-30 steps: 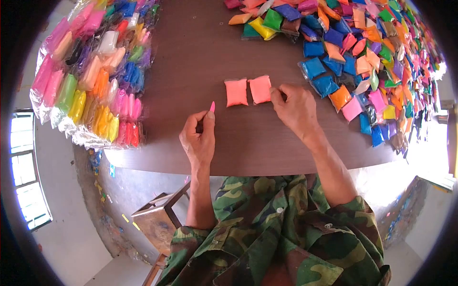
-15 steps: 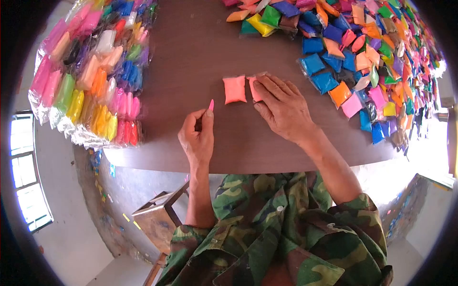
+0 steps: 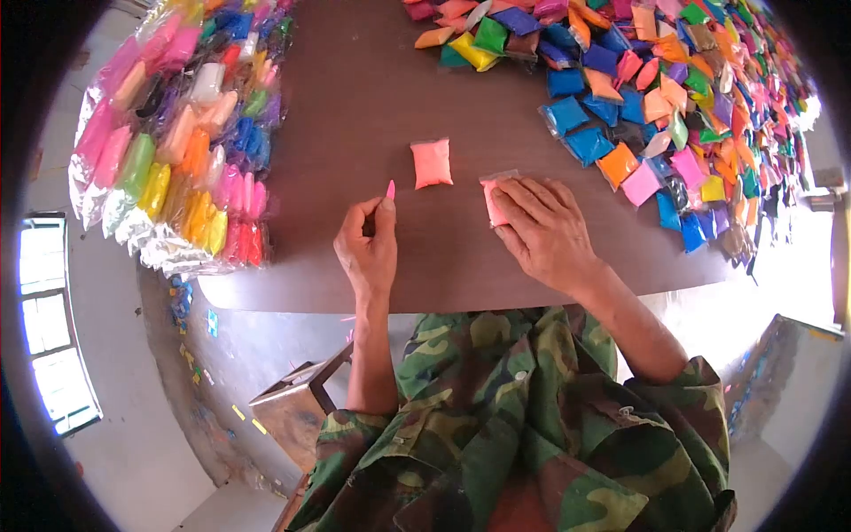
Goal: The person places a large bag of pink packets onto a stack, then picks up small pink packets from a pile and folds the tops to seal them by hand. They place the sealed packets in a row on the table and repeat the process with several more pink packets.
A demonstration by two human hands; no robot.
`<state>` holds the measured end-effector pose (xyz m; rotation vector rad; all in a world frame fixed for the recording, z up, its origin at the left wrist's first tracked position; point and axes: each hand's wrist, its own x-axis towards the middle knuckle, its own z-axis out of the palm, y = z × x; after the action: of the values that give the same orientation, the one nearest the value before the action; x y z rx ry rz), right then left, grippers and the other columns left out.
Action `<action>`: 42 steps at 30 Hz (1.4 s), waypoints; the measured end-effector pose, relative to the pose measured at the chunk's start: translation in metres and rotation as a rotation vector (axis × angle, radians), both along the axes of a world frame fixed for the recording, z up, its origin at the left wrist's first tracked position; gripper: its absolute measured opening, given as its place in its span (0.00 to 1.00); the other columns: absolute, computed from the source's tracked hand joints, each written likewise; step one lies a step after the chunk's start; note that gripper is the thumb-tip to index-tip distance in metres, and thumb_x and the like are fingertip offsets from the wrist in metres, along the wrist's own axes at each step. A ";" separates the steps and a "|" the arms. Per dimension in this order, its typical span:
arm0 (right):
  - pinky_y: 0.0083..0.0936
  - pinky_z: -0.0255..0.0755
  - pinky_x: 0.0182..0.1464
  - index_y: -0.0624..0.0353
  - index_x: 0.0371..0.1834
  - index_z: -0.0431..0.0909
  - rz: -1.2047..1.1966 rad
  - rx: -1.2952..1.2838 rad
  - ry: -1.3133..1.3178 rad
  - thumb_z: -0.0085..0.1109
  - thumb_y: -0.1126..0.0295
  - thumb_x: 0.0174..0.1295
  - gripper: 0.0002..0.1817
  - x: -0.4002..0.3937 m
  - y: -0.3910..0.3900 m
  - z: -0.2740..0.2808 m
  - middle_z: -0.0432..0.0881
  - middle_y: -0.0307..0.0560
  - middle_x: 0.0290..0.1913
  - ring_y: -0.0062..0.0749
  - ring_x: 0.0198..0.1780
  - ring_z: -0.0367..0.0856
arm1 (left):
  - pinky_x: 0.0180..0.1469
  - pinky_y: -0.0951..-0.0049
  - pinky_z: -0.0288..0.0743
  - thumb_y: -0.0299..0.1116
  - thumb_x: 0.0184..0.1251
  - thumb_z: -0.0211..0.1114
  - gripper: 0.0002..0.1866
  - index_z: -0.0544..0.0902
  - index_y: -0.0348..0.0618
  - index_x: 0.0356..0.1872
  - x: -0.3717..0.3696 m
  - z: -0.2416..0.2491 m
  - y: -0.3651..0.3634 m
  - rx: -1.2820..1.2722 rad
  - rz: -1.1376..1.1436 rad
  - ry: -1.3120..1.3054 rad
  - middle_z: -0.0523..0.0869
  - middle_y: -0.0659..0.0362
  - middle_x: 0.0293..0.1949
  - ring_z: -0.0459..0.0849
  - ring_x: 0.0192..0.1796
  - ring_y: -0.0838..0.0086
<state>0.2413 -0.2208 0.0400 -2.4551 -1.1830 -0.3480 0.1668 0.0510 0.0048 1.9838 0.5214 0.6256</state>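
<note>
No readable labels or brands. Left hand [image 3: 368, 244]: thumb and fingertip pinching small pink pointed piece [image 3: 391, 190]. Right hand [image 3: 542, 226]: palm down, fingers slightly bent, close together, over covered packet [image 3: 494, 206] (only left part shows) on table [image 3: 355, 115]. Bare coral packet [image 3: 432, 164] lies between hands, farther out.

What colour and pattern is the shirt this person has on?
The shirt is camouflage, in greens, brown and tan; the head view shows it best.

Window glare, edges fisheye-warped.
</note>
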 end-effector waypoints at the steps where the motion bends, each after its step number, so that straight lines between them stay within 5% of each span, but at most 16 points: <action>1: 0.47 0.69 0.74 0.59 0.71 0.81 0.002 -0.002 -0.014 0.71 0.60 0.69 0.29 -0.003 -0.002 0.000 0.80 0.47 0.71 0.43 0.72 0.78 | 0.29 0.79 0.70 0.36 0.82 0.73 0.11 0.90 0.37 0.44 -0.003 0.000 0.000 -0.051 0.005 0.017 0.86 0.65 0.29 0.78 0.28 0.86; 13: 0.49 0.66 0.77 0.59 0.74 0.79 -0.016 -0.014 0.085 0.75 0.55 0.64 0.37 -0.045 -0.022 0.007 0.73 0.47 0.80 0.44 0.81 0.69 | 0.38 0.75 0.78 0.34 0.79 0.75 0.10 0.90 0.36 0.43 -0.008 0.014 -0.014 0.031 0.016 0.044 0.88 0.62 0.29 0.82 0.32 0.82; 28: 0.47 0.72 0.71 0.62 0.62 0.84 0.026 0.049 0.106 0.79 0.59 0.58 0.30 -0.017 -0.010 0.003 0.82 0.45 0.66 0.42 0.68 0.79 | 0.36 0.75 0.79 0.30 0.76 0.77 0.07 0.91 0.37 0.43 -0.005 0.012 -0.017 0.365 -0.031 -0.050 0.90 0.56 0.30 0.86 0.31 0.76; 35: 0.48 0.74 0.71 0.62 0.63 0.84 -0.010 0.123 0.068 0.78 0.64 0.59 0.29 -0.030 -0.018 -0.009 0.82 0.48 0.64 0.46 0.70 0.80 | 0.39 0.71 0.81 0.26 0.71 0.78 0.05 0.93 0.38 0.44 0.003 0.044 -0.073 0.201 -0.344 0.018 0.93 0.53 0.37 0.89 0.34 0.73; 42: 0.48 0.77 0.70 0.63 0.63 0.84 -0.012 0.149 0.115 0.74 0.69 0.61 0.26 -0.040 -0.027 -0.010 0.81 0.50 0.65 0.50 0.70 0.81 | 0.37 0.69 0.81 0.23 0.72 0.76 0.03 0.92 0.37 0.42 0.002 0.023 -0.093 0.157 -0.518 0.080 0.92 0.52 0.36 0.89 0.33 0.70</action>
<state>0.2011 -0.2481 0.0304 -2.3214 -1.0561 -0.2837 0.1688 -0.0424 0.0277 2.1816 -0.0073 0.2684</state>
